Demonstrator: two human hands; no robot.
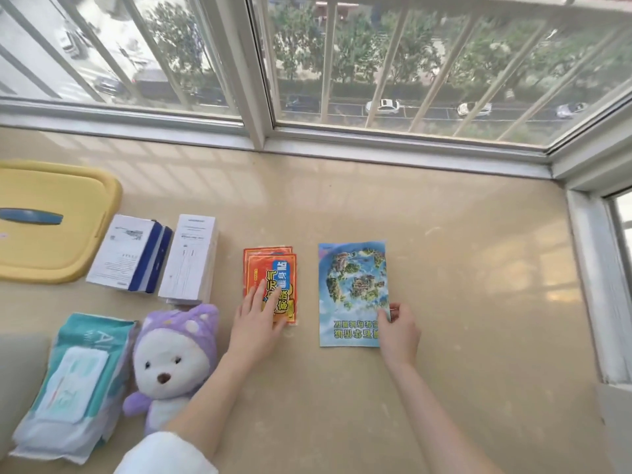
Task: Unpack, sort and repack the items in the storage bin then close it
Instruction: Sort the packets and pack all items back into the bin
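Note:
Items lie spread on a beige window ledge (444, 268). My left hand (254, 323) rests flat, fingers apart, on a stack of orange-red heat-patch packets (273, 268). My right hand (398, 331) pinches the near right corner of a blue-green picture leaflet (352, 282) lying flat. To the left stand two white boxes, one with blue edges (128, 253) and one plain (191, 256). A white plush bear in a purple hood (174, 357) and a teal pack of wet wipes (73, 381) lie near me. The bin's yellow lid (51, 220), with a blue handle, is at far left.
A barred window (342, 63) runs along the far edge of the ledge, and a white frame (595, 285) bounds the right side. A grey-green object (20, 378) shows at the left edge. The bin body itself is out of view.

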